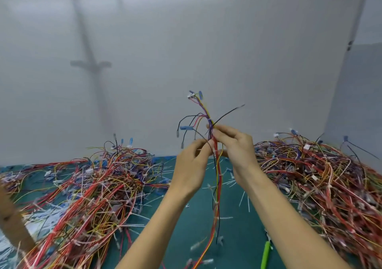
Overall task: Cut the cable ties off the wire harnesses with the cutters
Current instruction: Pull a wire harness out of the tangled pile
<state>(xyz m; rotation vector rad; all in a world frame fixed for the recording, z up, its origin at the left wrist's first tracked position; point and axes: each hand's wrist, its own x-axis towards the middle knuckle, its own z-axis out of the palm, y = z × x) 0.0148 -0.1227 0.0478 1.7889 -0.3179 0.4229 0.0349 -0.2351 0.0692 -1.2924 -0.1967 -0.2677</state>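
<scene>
Left hand (191, 165), right hand (234, 144) pinch harness (215, 146).

A table (237, 233) stood before a wall (186, 61). On it one pile of wires (93, 186) lay at the left and a second pile (322, 186) at the right, well apart. Between them the left hand (192, 165) and the right hand (235, 144) pinched a harness (216, 186) upright above the table. The cutters (265, 254) lay near the front among cut ties (244, 198).

1 head view, forward-down, near table (241, 239)
</scene>
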